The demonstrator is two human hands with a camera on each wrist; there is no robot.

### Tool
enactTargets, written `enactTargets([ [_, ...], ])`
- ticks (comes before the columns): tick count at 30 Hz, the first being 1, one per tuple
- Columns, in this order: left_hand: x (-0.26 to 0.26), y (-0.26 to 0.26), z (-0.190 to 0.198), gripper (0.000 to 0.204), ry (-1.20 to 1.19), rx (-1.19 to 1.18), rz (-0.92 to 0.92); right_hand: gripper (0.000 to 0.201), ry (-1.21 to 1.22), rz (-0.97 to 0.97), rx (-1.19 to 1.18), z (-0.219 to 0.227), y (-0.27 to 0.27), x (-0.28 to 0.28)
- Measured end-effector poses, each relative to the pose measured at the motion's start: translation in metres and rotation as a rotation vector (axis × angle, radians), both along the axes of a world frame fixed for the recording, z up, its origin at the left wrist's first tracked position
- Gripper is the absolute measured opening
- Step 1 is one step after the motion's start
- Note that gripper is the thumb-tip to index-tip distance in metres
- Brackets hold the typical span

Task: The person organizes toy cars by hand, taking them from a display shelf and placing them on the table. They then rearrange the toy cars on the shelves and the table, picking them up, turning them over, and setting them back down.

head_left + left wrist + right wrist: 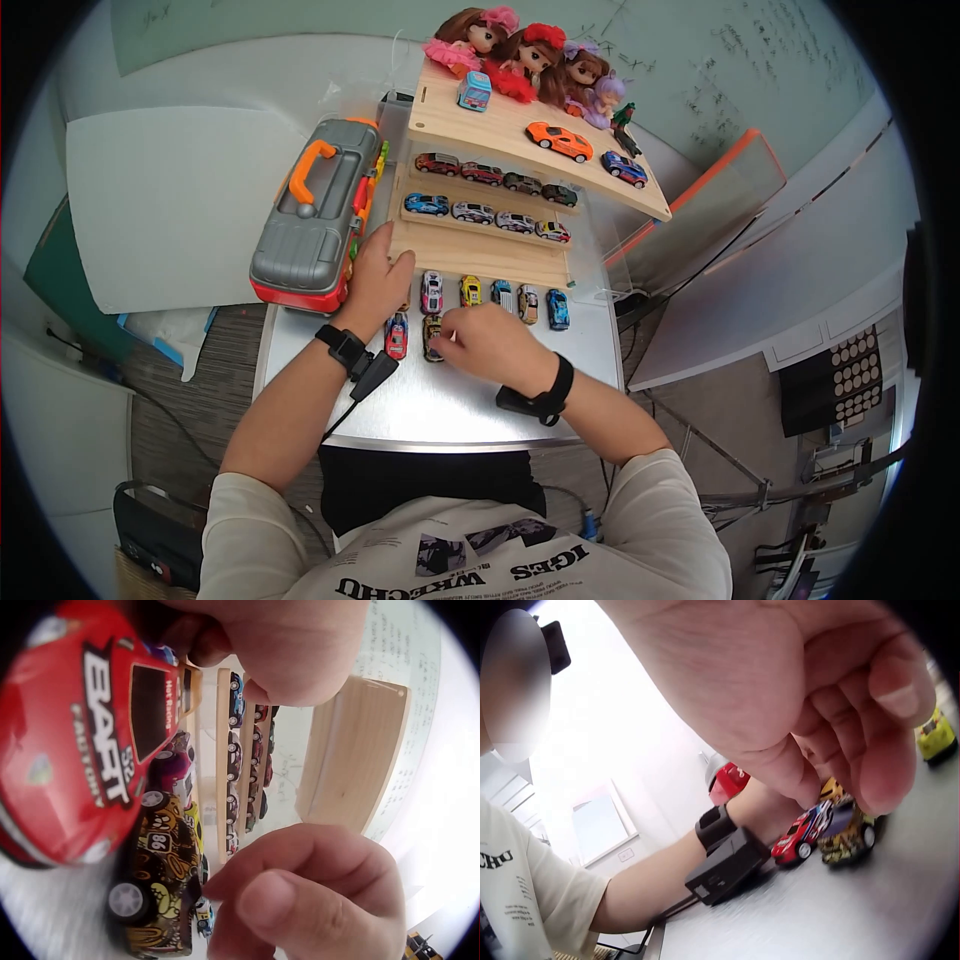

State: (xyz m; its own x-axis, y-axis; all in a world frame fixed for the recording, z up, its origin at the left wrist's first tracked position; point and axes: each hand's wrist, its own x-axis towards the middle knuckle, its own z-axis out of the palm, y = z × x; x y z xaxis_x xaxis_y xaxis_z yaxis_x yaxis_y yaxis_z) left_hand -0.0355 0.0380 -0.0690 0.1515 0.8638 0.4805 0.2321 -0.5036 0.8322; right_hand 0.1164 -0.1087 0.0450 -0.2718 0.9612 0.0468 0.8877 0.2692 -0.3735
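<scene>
My right hand (490, 342) reaches over a brown patterned toy car (432, 342) on the silvery table. Its fingers are curled, with thumb and fingertips right at the roof of that car in the right wrist view. Just left of it stands a red toy car (397, 338), marked BART in the left wrist view. My left hand (376, 278) stretches forward beyond the red car, thumb apart from the fingers, partly covering an orange toy car (831, 789). A row farther back has a pink car (432, 292), a yellow car (470, 291) and several others.
A grey and red toolbox (318, 215) with an orange handle stands at the left. Behind the cars rise wooden shelves (470, 262) with several parked cars. The top board (500, 125) carries dolls, a blue van (475, 92) and an orange car (559, 141).
</scene>
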Motion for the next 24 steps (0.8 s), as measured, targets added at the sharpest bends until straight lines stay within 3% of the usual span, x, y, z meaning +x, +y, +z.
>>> enactTargets([
  [3, 0.000, -0.002, 0.003, 0.044, -0.115, -0.104, -0.084, 0.029, -0.016, -0.090, -0.013, 0.000, -0.004, -0.021],
  [5, -0.003, -0.007, 0.014, 0.044, -0.112, -0.130, -0.115, 0.036, -0.155, -0.269, -0.020, 0.001, -0.005, -0.026],
  [11, -0.005, -0.010, 0.022, 0.046, -0.101, -0.206, -0.142, 0.049, 0.011, -0.109, -0.106, -0.025, 0.004, -0.003],
  [13, -0.005, -0.012, 0.026, 0.048, -0.109, -0.235, -0.141, 0.039, 0.100, -0.035, -0.117, -0.029, 0.010, 0.008],
  [15, -0.006, -0.012, 0.029, 0.046, -0.136, -0.220, -0.176, 0.025, 0.841, -0.160, -0.585, -0.025, 0.010, 0.012],
  [16, -0.006, -0.013, 0.031, 0.046, -0.123, -0.216, -0.176, 0.013, 1.086, -0.130, -0.666, -0.026, 0.010, 0.015],
  [17, -0.006, -0.014, 0.032, 0.046, -0.125, -0.226, -0.177, 0.013, 1.097, -0.124, -0.663, -0.033, 0.011, 0.018],
  [19, -0.007, -0.014, 0.033, 0.046, -0.113, -0.233, -0.179, 0.013, 1.439, -0.030, -0.718, -0.053, 0.011, 0.021],
  [24, -0.007, -0.021, 0.040, 0.047, -0.108, -0.277, -0.209, 0.022, 1.589, 0.003, -0.673, -0.059, 0.012, 0.023],
])
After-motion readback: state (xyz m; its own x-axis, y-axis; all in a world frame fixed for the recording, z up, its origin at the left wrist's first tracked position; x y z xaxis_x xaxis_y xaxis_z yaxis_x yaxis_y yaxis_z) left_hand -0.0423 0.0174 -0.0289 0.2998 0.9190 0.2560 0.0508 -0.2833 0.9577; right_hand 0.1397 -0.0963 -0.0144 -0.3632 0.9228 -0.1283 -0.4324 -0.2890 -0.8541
